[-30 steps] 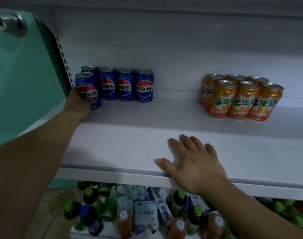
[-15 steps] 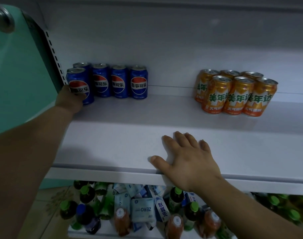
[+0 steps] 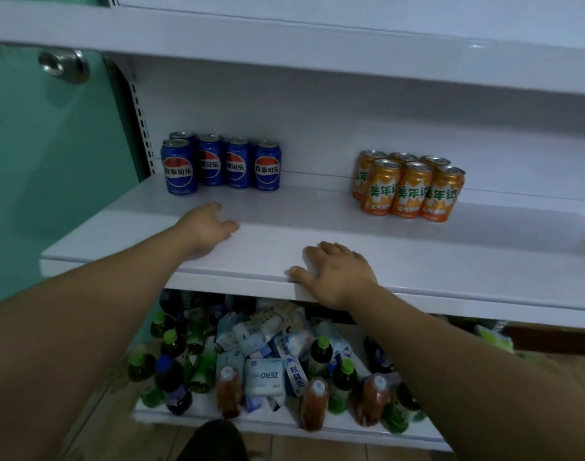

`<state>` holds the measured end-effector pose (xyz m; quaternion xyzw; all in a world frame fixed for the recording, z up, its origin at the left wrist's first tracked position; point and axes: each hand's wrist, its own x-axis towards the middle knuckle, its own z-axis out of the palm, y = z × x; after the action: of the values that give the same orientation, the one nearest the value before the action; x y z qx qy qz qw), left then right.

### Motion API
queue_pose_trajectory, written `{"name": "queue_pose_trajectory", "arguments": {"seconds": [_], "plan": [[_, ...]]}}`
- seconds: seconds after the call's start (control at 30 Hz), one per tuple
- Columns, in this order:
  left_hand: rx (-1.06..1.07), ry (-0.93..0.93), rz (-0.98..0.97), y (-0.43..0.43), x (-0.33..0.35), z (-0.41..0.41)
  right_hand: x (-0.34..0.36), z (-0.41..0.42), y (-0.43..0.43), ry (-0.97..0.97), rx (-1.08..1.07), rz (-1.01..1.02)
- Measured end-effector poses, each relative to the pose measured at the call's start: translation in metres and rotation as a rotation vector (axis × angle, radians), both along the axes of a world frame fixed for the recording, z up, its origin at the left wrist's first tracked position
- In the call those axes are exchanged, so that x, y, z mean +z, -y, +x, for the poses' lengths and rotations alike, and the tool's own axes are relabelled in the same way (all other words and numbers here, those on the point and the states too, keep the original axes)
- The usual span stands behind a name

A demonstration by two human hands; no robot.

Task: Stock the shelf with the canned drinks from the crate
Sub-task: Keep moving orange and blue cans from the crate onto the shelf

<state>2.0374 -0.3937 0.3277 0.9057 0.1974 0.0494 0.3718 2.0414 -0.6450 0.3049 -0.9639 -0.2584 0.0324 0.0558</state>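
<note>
Several blue cola cans (image 3: 179, 168) stand at the back left of the white shelf (image 3: 317, 234). Several orange soda cans (image 3: 412, 189) stand grouped at the back right. My left hand (image 3: 208, 226) hovers low over the shelf in front of the blue cans, fingers loosely curled, holding nothing. My right hand (image 3: 334, 274) rests flat on the shelf's front edge, thumb along the lip. No crate is in view.
Below, a lower shelf (image 3: 251, 424) holds bottles with green caps, amber drink bottles and white packets. A green door (image 3: 51, 161) with a metal knob (image 3: 63, 64) stands at the left. Another white shelf (image 3: 284, 38) runs overhead.
My left hand has let go of the front blue can and drawn back toward me. The view has pulled back and tilted up. My right hand stays on the shelf edge.
</note>
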Motion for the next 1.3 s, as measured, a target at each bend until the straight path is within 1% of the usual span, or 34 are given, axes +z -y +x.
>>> {"name": "queue_pose_trajectory", "arguments": {"seconds": [0.07,0.13,0.2,0.4,0.57,0.73,0.9,1.07,1.13,1.3], "plan": [[-0.121,-0.043,0.043,0.035,0.007,-0.012,0.005,-0.013,0.020,-0.010,-0.031,-0.001],[-0.254,-0.047,0.094,0.079,0.014,-0.021,0.012,-0.028,0.050,-0.016,-0.116,0.000],[-0.388,-0.027,0.177,0.128,0.021,-0.028,0.019,-0.043,0.090,-0.009,-0.225,0.004],[-0.825,0.021,0.224,0.287,0.027,-0.057,0.023,-0.106,0.244,-0.019,-0.628,-0.016],[-1.161,-0.001,0.292,0.408,-0.001,-0.097,0.008,-0.190,0.355,-0.060,-1.010,0.034],[-1.483,-0.125,0.324,0.499,-0.038,-0.144,-0.007,-0.274,0.422,-0.092,-1.314,0.085],[-1.672,-0.203,0.423,0.558,-0.080,-0.171,-0.027,-0.328,0.458,-0.125,-1.501,0.104],[-1.774,-0.258,0.404,0.603,-0.124,-0.170,-0.063,-0.341,0.492,-0.206,-1.591,0.179],[-1.790,-0.285,0.424,0.615,-0.140,-0.167,-0.078,-0.340,0.504,-0.234,-1.611,0.194],[-1.761,-0.439,0.493,0.666,-0.213,-0.145,-0.136,-0.316,0.560,-0.353,-1.606,0.224]]}}
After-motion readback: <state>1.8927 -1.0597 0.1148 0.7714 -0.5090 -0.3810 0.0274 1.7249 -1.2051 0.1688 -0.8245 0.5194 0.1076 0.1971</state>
